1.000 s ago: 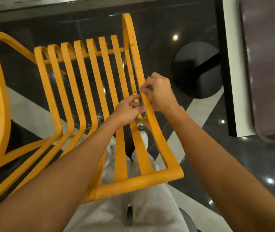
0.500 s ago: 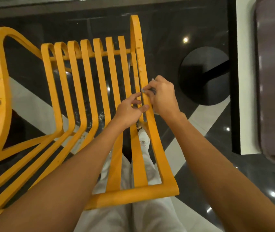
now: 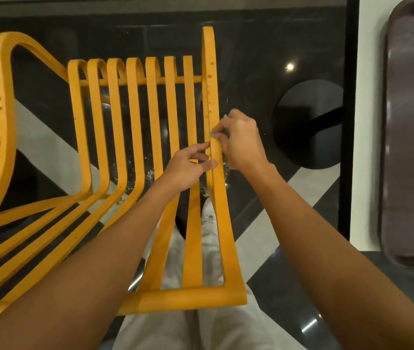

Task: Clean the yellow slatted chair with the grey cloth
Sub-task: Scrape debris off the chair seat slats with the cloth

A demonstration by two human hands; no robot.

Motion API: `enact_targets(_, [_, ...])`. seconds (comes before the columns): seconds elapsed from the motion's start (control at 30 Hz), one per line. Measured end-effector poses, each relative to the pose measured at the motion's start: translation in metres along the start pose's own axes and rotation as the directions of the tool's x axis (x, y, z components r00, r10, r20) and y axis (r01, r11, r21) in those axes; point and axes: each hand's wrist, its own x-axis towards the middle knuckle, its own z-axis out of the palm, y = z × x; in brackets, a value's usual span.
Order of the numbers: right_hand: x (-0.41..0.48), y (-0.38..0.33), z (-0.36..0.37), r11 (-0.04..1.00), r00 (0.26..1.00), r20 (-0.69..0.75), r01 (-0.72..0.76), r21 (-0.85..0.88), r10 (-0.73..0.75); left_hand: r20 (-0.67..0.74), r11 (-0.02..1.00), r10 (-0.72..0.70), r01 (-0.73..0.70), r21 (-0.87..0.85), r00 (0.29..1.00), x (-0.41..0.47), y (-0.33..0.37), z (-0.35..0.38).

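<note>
In right hand (image 3: 241,141) grip: grey cloth (image 3: 212,133), pinched against outer rail (image 3: 209,72) of yellow chair (image 3: 133,127). Just beside it, left hand (image 3: 187,169) grip pinches same rail.

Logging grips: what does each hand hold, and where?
Right hand pinches grey cloth against yellow slatted chair's side rail; left hand pinches that rail below.

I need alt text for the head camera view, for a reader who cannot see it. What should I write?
Seen from above, a person's right hand holds a grey cloth against the right side rail of a yellow slatted chair, while the left hand holds the same rail beside it. A dark tray lies at the right edge.
</note>
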Motion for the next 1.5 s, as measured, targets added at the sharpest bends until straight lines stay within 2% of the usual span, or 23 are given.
enact_targets(0.13, [0.014,-0.012,0.005,0.999,0.998,-0.056,-0.036,0.015,0.037,0.017,0.999,-0.033,0.033,-0.005,0.999,-0.002,0.004,-0.003])
enact_targets(0.3, [-0.024,-0.005,-0.003,0.999,0.997,0.066,0.051,-0.007,-0.05,0.05,0.999,-0.032,0.032,-0.006,0.998,-0.008,0.004,-0.008])
enact_targets(0.5, [0.005,-0.005,0.004,0.999,0.998,-0.06,-0.036,0.017,0.037,0.051,0.999,-0.024,0.025,-0.023,0.998,-0.012,0.005,-0.009])
enact_targets(0.63, [-0.021,-0.009,0.003,1.0,0.999,0.044,0.031,-0.001,-0.031,0.059,1.0,-0.007,0.008,-0.012,0.998,-0.016,0.003,-0.011])
enact_targets(0.77, [-0.043,-0.004,-0.005,1.0,0.992,0.125,0.026,0.015,-0.028,0.071,1.0,-0.002,0.003,-0.013,0.997,-0.019,0.0,-0.014])
enact_targets(1.0, [0.005,-0.01,0.0,1.0,1.0,-0.01,-0.028,-0.001,0.028,0.063,1.0,-0.002,0.004,-0.025,0.998,-0.023,0.0,-0.012])
enact_targets(1.27, [-0.057,-0.008,-0.007,0.998,0.975,0.211,-0.07,0.002,0.068,0.049,0.999,-0.022,0.024,-0.041,0.999,-0.024,0.002,-0.015])
enact_targets(1.43, [-0.021,-0.008,-0.005,0.998,0.99,0.124,-0.057,-0.02,0.059,0.037,0.998,-0.039,0.041,-0.057,0.999,-0.027,0.007,-0.015])
enact_targets(1.5, [-0.018,-0.008,-0.004,0.997,0.985,0.152,-0.073,-0.028,0.077,0.031,0.998,-0.04,0.042,-0.056,0.999,-0.027,0.009,-0.015])
